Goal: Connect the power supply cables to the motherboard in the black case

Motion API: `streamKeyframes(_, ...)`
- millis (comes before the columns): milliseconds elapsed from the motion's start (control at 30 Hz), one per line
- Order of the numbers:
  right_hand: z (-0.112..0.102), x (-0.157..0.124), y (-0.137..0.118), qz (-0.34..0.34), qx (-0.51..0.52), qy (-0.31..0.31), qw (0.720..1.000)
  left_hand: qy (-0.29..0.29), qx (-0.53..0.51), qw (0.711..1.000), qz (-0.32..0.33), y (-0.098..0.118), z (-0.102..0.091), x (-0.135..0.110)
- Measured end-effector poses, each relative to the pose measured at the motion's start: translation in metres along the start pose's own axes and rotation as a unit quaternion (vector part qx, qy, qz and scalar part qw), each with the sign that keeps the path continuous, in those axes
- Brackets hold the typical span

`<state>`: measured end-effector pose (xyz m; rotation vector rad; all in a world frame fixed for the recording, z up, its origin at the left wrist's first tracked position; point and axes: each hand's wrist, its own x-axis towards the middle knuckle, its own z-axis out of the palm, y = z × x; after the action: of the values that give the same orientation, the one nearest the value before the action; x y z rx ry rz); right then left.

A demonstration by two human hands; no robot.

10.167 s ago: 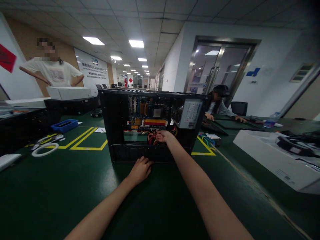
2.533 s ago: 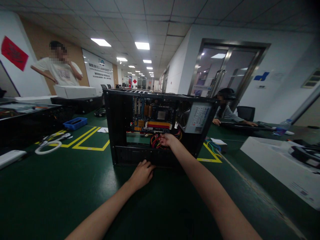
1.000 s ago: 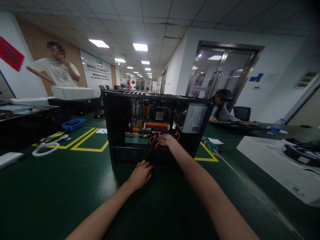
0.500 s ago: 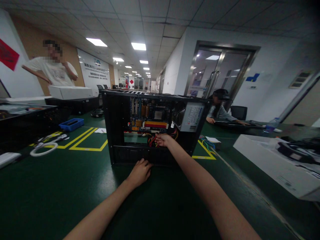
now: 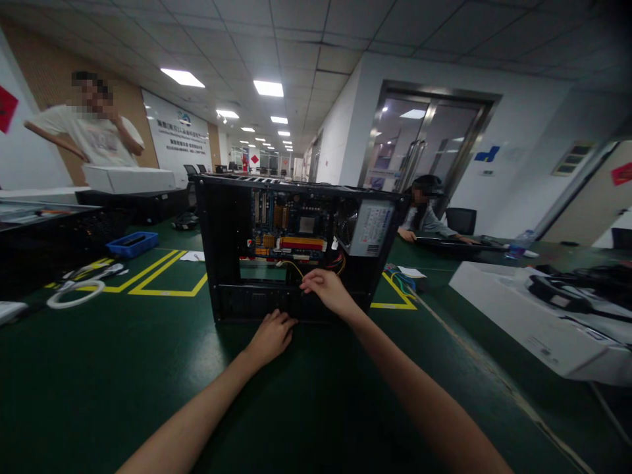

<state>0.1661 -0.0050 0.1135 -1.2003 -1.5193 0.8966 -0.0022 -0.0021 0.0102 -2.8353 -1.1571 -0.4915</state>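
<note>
An opened black computer case (image 5: 296, 304) stands on the table with its inside facing me. In it are a motherboard (image 5: 291, 227) and a silver power supply (image 5: 368, 227) at the upper right. My right hand (image 5: 326, 288) is at the case's lower opening, thumb and fingertips pinched together. A thin yellow cable (image 5: 295, 264) with a pale connector runs to these fingertips; its far end is hidden. Dark cables (image 5: 338, 261) lie behind the hand. My left hand (image 5: 270, 337) rests with bent, slightly spread fingers against the case's lower edge, gripping nothing.
Left on the green table (image 5: 123, 382) are a blue tray (image 5: 132, 245), a white cable (image 5: 76, 294) and another black case (image 5: 49, 243). On the right stands a white box (image 5: 513, 322) holding black parts. One person stands at the left; another sits at the right.
My right hand has drawn slightly down and towards me, its fingers now pinched, and the bundle of coloured cables no longer shows beside it. My left hand stays against the case.
</note>
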Motion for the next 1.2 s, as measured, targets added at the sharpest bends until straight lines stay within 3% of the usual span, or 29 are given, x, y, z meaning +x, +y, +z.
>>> streamKeyframes(133,0.007,-0.039,0.008,-0.058,-0.112,-0.032,0.992,0.005,0.007,1.0,0.002,0.0,0.001,0.0)
streamKeyframes(300,0.021,-0.074,0.027,-0.102,-0.267,-0.128,0.95,0.004,0.014,1.0,0.002,0.0,0.001,0.001)
streamKeyframes(467,0.031,-0.088,0.052,-0.128,-0.378,-0.169,0.901,0.007,0.002,1.0,0.0,0.001,0.0,0.0)
streamKeyframes(567,0.031,-0.089,0.062,-0.135,-0.41,-0.166,0.887,0.0,0.001,1.0,-0.007,0.001,0.0,0.0)
streamKeyframes(900,0.02,-0.086,0.072,-0.142,-0.359,-0.129,0.913,-0.001,-0.007,1.0,-0.007,0.003,-0.002,-0.001)
streamKeyframes(1100,-0.01,-0.052,0.045,-0.137,-0.249,-0.006,0.959,-0.006,0.005,1.0,-0.01,0.004,-0.003,-0.001)
streamKeyframes(1200,-0.026,-0.025,0.024,-0.112,-0.187,0.025,0.976,-0.002,0.003,1.0,-0.007,0.004,-0.003,-0.001)
